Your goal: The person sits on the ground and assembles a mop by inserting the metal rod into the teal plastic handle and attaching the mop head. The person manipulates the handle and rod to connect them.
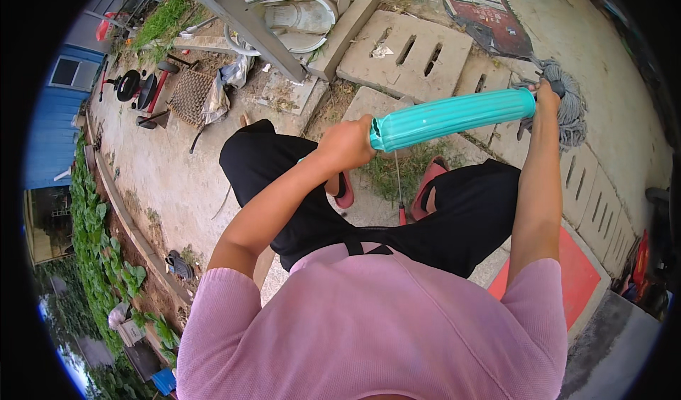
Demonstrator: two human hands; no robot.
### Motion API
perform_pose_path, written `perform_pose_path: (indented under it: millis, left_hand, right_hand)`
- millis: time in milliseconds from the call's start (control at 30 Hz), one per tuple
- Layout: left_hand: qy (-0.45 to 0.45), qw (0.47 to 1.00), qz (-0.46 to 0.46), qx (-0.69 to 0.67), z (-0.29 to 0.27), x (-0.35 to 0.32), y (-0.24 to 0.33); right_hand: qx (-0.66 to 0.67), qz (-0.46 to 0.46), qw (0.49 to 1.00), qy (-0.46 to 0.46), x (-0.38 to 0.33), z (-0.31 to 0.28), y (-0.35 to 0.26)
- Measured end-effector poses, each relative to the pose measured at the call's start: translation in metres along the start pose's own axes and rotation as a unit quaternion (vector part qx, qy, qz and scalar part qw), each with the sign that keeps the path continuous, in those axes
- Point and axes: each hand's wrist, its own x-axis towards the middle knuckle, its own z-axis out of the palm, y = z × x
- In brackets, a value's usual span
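A teal ribbed plastic mop sleeve [454, 118] lies crosswise in front of me above my knees, its right end a little higher in the picture. My left hand [346, 144] is closed round its left end, where a dark gap shows in the rim. At the other end my right hand [545, 98] is closed, its fingers mostly hidden behind the sleeve. Grey strings of a mop head [569, 105] hang just beyond that hand. Below the sleeve, between my feet, stands a thin metal shaft with a red grip [401, 214], resembling a screwdriver.
Slotted concrete drain covers [404, 52] lie ahead. A grey post [248, 27] slants beside a white basin [301, 22]. At left are a wheeled red-and-black frame [147, 91], a woven mat [190, 96] and a blue wall [60, 130]. A red panel [567, 276] lies at right.
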Motion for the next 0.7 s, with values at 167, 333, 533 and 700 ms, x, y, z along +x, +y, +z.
perform_pose_path:
  millis: [167, 333, 533, 700]
  left_hand:
    - [-0.099, 0.975, 0.080, -0.182, -0.001, -0.012, 0.000]
    - [-0.264, 0.900, -0.056, -0.343, -0.012, -0.025, 0.011]
    - [-0.266, 0.885, -0.066, -0.376, -0.020, -0.003, -0.018]
    - [-0.119, 0.919, -0.110, -0.359, -0.019, 0.030, -0.032]
  right_hand:
    - [0.018, 0.005, 0.999, -0.048, -0.008, -0.002, -0.005]
    - [0.066, 0.025, 0.994, -0.089, -0.029, 0.006, -0.016]
    - [0.393, 0.103, 0.878, -0.253, -0.042, 0.000, -0.032]
    - [0.405, 0.132, 0.896, -0.124, -0.052, 0.019, -0.039]
